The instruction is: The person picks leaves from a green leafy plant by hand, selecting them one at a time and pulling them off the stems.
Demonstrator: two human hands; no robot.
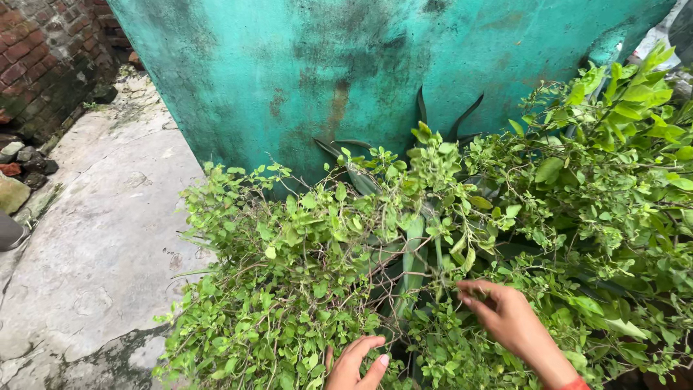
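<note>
My left hand [355, 365] sits at the bottom edge of the view, fingers loosely spread and open, resting among the thin stems of the small-leaved green bush [289, 289]; it grips nothing that I can see. My right hand [505, 314] enters from the lower right with a red cuff [577, 384] at the wrist. Its fingers point left and are drawn together around a thin twig [451, 285] of the bush; the leaves partly cover the fingertips, so I cannot tell how firm the pinch is. The bush fills the centre and the lower half of the view, spreading from the concrete floor [101, 245] on the left across to the right edge. Long, dark green, blade-shaped leaves of a second plant [415, 249] show through the middle of the bush, between my two hands and above them, and more of their tips rise against the wall behind. A third plant with larger, brighter green leaves [635, 101] stands at the upper right. Directly behind all the foliage is a teal painted wall [325, 65] with dark stains. A red brick wall [36, 58] closes the upper left corner, with loose stones [22, 170] lying at its foot beside the floor.
</note>
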